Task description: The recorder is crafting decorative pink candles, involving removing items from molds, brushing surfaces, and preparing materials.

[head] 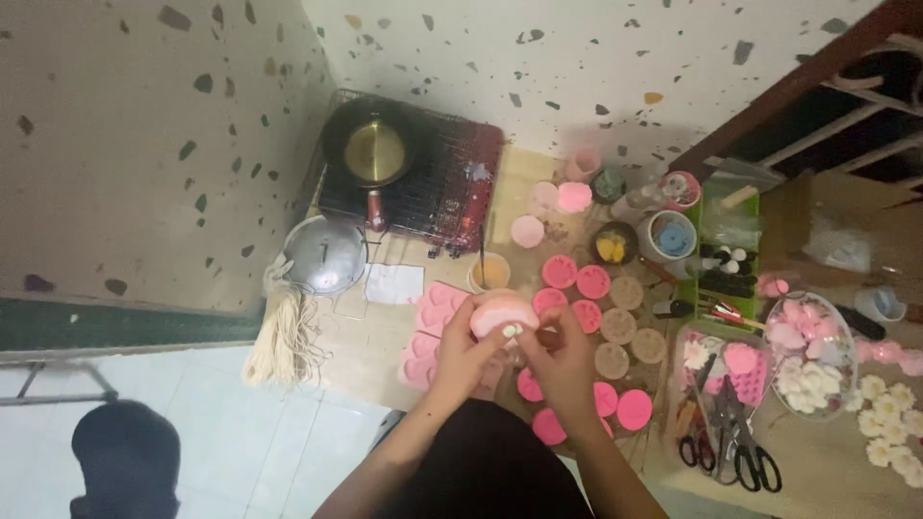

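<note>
My left hand [463,354] holds a round pink silicone mould [502,312] up over the floor work area, fingers curled around its left side. My right hand [562,358] meets it from the right, fingertips pinching at the mould's lower edge. Under both hands lies a pink multi-cavity mould tray [430,332]. Several round pink moulds [575,279] and tan round discs [625,327] are laid out just right of my hands.
A small pan [373,152] sits on a dark wire rack [452,183], a metal lid [325,254] and a bundle of wicks [286,336] left of it. Scissors [745,452], a bowl of pink and white flower shapes [808,356] and a green organiser [726,259] are at right.
</note>
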